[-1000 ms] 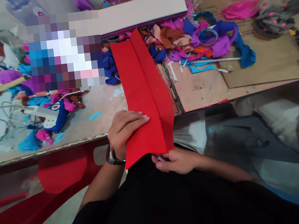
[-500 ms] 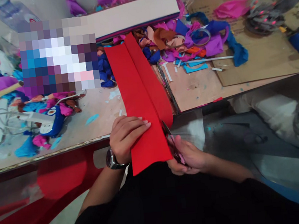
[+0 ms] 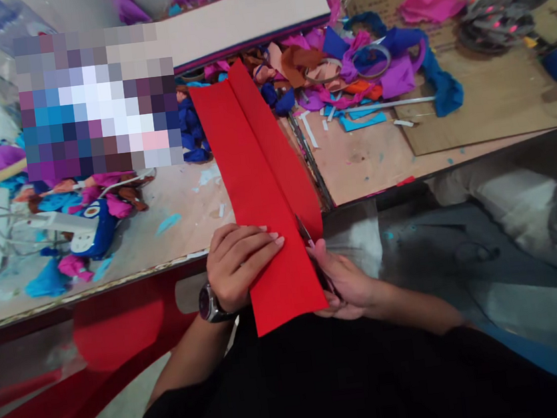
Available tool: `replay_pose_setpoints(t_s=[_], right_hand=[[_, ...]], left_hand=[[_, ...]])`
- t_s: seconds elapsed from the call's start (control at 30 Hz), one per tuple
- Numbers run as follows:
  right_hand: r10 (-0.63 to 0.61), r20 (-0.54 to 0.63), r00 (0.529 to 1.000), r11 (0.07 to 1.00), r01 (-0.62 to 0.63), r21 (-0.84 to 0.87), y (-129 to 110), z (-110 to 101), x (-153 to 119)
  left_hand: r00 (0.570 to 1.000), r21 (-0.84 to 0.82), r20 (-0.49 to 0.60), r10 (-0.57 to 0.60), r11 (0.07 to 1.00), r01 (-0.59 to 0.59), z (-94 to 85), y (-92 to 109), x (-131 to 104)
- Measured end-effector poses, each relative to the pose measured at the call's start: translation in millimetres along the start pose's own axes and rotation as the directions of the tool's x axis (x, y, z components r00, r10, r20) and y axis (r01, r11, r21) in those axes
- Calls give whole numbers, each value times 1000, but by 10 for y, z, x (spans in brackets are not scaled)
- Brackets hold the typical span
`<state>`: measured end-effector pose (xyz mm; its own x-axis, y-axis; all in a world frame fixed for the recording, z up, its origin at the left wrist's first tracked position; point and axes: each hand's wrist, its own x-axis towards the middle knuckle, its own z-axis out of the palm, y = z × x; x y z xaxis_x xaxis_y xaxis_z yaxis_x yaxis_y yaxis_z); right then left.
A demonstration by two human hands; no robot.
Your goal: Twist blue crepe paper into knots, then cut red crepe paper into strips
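A long red sheet (image 3: 247, 172), which looks like paper or thin card, lies over the table edge with its near end hanging toward my body. A lengthwise line divides it into a left strip and a right strip that curls down. My left hand (image 3: 236, 257) holds the left side, fingers together on top and thumb hidden. My right hand (image 3: 344, 278) is closed around the scissors (image 3: 304, 231), whose handles are mostly covered by the fingers. Their blades point away from me at the line between the strips, and the lower blade is hidden.
Crumpled coloured paper (image 3: 307, 65) and tape rolls (image 3: 373, 66) lie behind the sheet, below a long white box (image 3: 247, 18). At left is a blue-and-white power strip (image 3: 91, 234) with cables. Flat cardboard (image 3: 479, 112) covers the right table; a red stool (image 3: 119, 314) stands below.
The scissors have moved slightly farther up the line in the red sheet, and less of the blades shows. The sheet's near end has shifted a little toward me and right.
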<state>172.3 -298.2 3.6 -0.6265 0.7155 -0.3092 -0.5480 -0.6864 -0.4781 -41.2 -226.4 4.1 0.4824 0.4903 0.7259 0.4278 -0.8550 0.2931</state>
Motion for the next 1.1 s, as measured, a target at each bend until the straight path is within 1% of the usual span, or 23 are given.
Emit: replay_pose_setpoints(t_s=[0.27,0.43,0.6,0.73,0.8,0.9,1.0,1.1], right_hand=[[-12,-45,999,1000,12,-4,52,-24,44],[-14,-56,998,1000,14,6,48,-11,46],[-21,-69,997,998,25,54,24,12,45],[-3,-96,995,999,7,40,14,33,41],[-2,-91,996,999,5,32,13,41,39],[-18,-88,996,999,21,38,12,46,41],[-39,-111,993,998,44,43,9,49,48],[-32,-129,991,999,38,39,4,52,52]], left_hand=[[997,20,48,55,998,-56,16,-22,-28],[996,22,45,82,996,-83,4,-11,-10],[996,19,44,78,997,-79,0,-3,-11],[996,10,40,78,997,-78,4,3,-3],[996,9,43,78,997,-79,5,5,3],[995,7,47,84,996,-84,4,9,8],[996,3,46,80,997,-81,5,14,5],[997,-11,44,70,997,-70,9,16,-5]])
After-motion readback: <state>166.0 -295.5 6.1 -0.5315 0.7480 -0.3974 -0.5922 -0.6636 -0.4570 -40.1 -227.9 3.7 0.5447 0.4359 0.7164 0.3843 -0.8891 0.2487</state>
